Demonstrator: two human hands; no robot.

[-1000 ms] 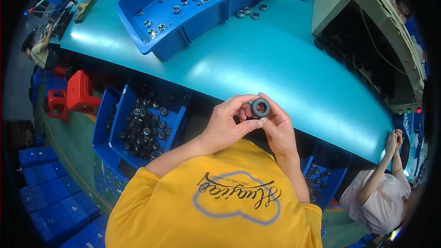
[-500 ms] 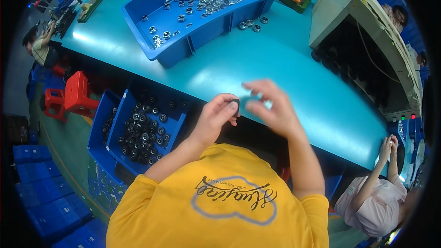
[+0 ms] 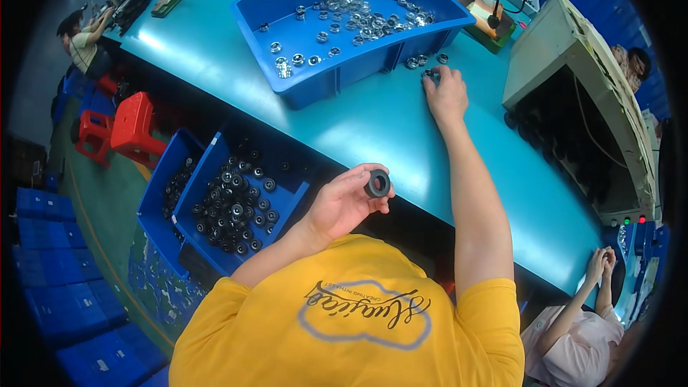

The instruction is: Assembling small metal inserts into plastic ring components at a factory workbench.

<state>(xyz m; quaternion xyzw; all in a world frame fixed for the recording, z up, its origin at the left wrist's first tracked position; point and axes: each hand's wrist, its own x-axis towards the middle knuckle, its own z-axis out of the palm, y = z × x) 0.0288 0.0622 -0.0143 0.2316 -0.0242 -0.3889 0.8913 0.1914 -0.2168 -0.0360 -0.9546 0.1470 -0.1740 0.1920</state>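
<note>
Nearest the camera was the wearer's yellow shirt (image 3: 287, 351), with a cloud-shaped outline on its printed face. Just beyond it, the left hand (image 3: 342, 204) grasped a black ring (image 3: 369, 186) between thumb and fingers, its round opening facing up and to the right, near the close edge of the teal worktop (image 3: 358, 125). Below that edge, to the left, a blue bin (image 3: 291, 197) held many round black parts (image 3: 236, 209) with paler centres, and another blue bin stood against its left side. Farther off, the right hand (image 3: 448, 97) reached over the worktop with its fingers bent around a small shiny metal piece (image 3: 428, 74); whether they had gripped it or only touched it could not be told. More such pieces lay just beyond the fingertips, beside a large blue tray (image 3: 304, 89) with shiny metal pieces scattered and heaped inside. To the right stood a pale, open-fronted cabinet (image 3: 548, 50), dark within. Red stools (image 3: 136, 125) stood at the left, and at the far left another person (image 3: 86, 46) sat by the worktop's end.
</note>
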